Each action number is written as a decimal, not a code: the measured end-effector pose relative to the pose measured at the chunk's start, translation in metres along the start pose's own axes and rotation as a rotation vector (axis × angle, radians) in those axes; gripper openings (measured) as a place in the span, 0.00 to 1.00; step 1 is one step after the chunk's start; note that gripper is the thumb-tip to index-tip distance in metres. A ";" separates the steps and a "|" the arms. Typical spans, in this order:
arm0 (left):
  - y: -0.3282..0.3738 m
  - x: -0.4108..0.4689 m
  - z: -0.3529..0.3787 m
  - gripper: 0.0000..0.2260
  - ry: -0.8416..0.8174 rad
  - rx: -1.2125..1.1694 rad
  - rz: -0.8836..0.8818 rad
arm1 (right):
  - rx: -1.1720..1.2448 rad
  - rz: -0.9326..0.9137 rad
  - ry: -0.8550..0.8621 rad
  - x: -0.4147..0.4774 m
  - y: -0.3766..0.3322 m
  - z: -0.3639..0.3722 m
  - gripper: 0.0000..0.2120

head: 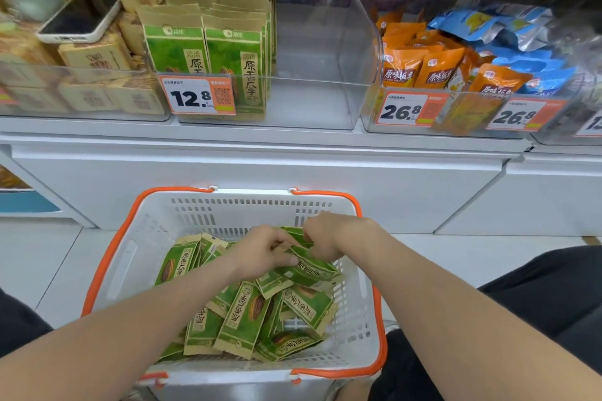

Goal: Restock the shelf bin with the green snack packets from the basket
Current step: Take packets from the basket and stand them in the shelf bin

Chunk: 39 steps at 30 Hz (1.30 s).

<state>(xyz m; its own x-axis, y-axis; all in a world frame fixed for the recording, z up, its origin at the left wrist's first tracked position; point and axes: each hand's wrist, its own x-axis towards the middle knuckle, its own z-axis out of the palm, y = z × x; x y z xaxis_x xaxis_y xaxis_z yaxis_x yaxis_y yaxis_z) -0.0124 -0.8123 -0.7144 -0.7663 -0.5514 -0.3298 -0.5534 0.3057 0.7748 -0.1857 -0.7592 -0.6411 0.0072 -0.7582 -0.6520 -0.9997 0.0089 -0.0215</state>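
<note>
A white shelf unit [260, 137] spans from nine to three o'clock, with white cabinet panels [260, 185] below it. The floor [42, 264] of pale tiles shows at eight and four o'clock. Even, bright light falls everywhere, without hard shadows.

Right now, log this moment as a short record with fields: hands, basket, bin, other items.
left hand: in the basket, fingers on a green packet
right hand: gripping the same packet
basket: white with orange handles, on the floor, holding many green packets
bin: clear, packets upright at its left, right part bare
phone: lying on brown boxes, upper left
</note>
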 end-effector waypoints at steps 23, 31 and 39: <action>0.057 -0.011 -0.060 0.15 0.550 -0.946 -0.076 | 1.324 0.005 0.942 0.006 -0.015 -0.035 0.04; 0.076 -0.013 -0.073 0.10 0.693 -0.939 -0.028 | 0.783 -0.086 0.996 -0.004 -0.020 -0.031 0.15; 0.098 -0.021 -0.081 0.16 0.669 -0.769 0.118 | 0.809 -0.235 0.914 -0.017 -0.028 -0.035 0.26</action>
<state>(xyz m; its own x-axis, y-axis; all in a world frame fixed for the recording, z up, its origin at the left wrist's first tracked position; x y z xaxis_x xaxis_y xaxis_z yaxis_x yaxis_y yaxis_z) -0.0242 -0.8334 -0.5881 -0.3330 -0.9420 -0.0428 0.0530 -0.0640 0.9965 -0.1590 -0.7698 -0.6028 -0.1588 -0.9687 0.1908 -0.6730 -0.0352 -0.7388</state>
